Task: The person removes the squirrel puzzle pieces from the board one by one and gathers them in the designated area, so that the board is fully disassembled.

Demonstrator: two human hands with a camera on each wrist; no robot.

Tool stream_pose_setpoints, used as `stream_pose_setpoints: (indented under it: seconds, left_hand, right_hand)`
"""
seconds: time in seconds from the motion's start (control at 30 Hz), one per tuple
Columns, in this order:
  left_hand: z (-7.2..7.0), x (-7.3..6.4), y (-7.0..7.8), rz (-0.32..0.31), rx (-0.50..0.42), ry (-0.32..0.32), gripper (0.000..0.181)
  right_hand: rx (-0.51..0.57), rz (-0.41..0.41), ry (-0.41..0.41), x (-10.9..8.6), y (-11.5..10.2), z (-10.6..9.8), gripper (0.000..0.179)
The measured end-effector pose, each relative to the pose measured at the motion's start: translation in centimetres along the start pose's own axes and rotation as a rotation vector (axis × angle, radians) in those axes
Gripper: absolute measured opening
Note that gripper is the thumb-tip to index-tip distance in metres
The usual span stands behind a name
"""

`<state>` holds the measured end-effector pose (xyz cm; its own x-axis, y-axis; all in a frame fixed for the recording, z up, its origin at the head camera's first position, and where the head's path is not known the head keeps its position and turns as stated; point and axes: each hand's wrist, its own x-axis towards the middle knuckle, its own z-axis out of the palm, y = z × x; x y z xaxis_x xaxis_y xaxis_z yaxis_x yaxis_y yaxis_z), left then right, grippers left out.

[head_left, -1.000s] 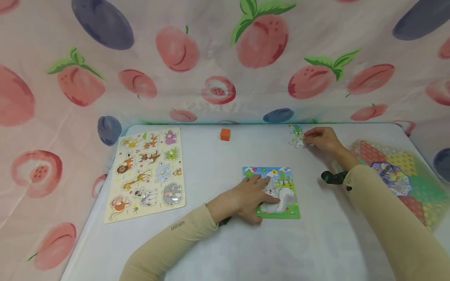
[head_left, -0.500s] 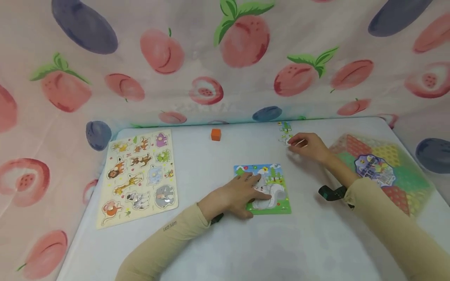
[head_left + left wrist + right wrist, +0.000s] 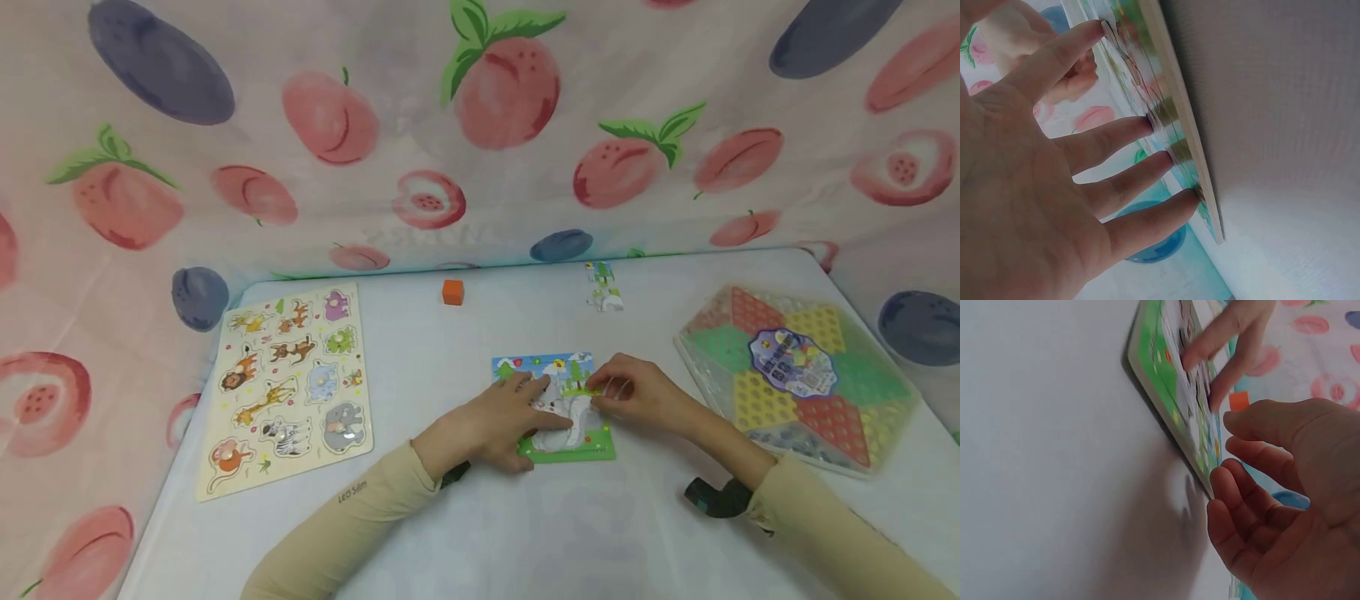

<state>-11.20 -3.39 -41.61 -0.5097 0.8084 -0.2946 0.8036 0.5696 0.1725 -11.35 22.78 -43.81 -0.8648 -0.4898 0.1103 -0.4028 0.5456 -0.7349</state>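
Note:
A squirrel jigsaw puzzle point(image 3: 570, 453) with a blue and green picture lies on the white table, partly covered by the hands. My left hand point(image 3: 501, 423) is spread over its left part; in the left wrist view the extended fingertips point(image 3: 1161, 161) press on the picture. My right hand point(image 3: 641, 392) is at the puzzle's right edge. Its thumb and index finger pinch what looks like a small puzzle piece, mostly hidden by the fingertips. Loose puzzle pieces point(image 3: 606, 299) with parts of a similar picture lie farther back.
An animal peg puzzle board point(image 3: 300, 400) lies at the left. A small orange cube point(image 3: 453, 292) sits near the back edge. On the right is a hexagonal box point(image 3: 798, 379) with red, yellow and green sections. A fruit-patterned cloth point(image 3: 337, 200) hangs behind the table.
My right hand has come from beside the loose pieces at the back toward me, to the puzzle's right edge. My left hand stays on the puzzle. The head view has shifted slightly.

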Motion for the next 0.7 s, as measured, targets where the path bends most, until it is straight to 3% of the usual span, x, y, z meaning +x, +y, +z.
stream_pose_setpoints:
  seconds: [0.2, 0.43, 0.7]
  left_hand:
    - [-0.1, -0.2, -0.1, 0.001, -0.005, 0.01, 0.067]
    - [0.0, -0.2, -0.2, -0.001, -0.007, 0.039, 0.071]
    - [0.2, 0.1, -0.3, -0.001, -0.02, 0.031, 0.069]
  right_hand:
    - [-0.037, 0.014, -0.042, -1.0, -0.8, 1.2, 0.018]
    - [-0.122, 0.041, -0.037, -1.7, -1.6, 1.8, 0.021]
    - [-0.167, 0.117, -0.063, -2.3, -2.1, 1.9, 0.041]
